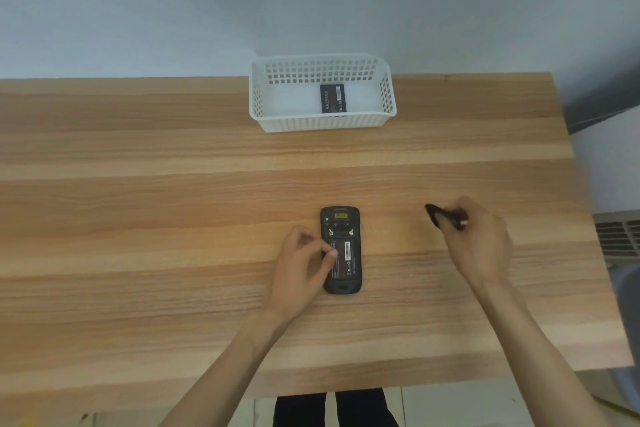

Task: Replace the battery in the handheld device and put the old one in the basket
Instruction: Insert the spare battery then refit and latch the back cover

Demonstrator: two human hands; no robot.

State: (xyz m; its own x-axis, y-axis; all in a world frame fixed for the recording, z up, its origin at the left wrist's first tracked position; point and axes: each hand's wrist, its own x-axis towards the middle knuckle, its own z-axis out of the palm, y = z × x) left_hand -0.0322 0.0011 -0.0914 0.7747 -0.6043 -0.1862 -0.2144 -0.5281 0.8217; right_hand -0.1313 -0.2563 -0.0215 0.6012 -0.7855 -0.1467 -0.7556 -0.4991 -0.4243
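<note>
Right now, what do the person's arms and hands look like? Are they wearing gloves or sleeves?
No gloves and no sleeves in view. The left hand and right hand are both bare, and so are both forearms up to the picture's edge. I can't see any watch, ring or bracelet.

A black rectangular handheld device [341, 250] lies face down on the near middle of the wooden table, its back cover off. A dark flat battery with a white label [347, 257] sits in its open compartment. Farther back, a white perforated plastic basket [322, 122] holds another dark flat battery [333, 99], lying flat on the basket's floor.
</note>
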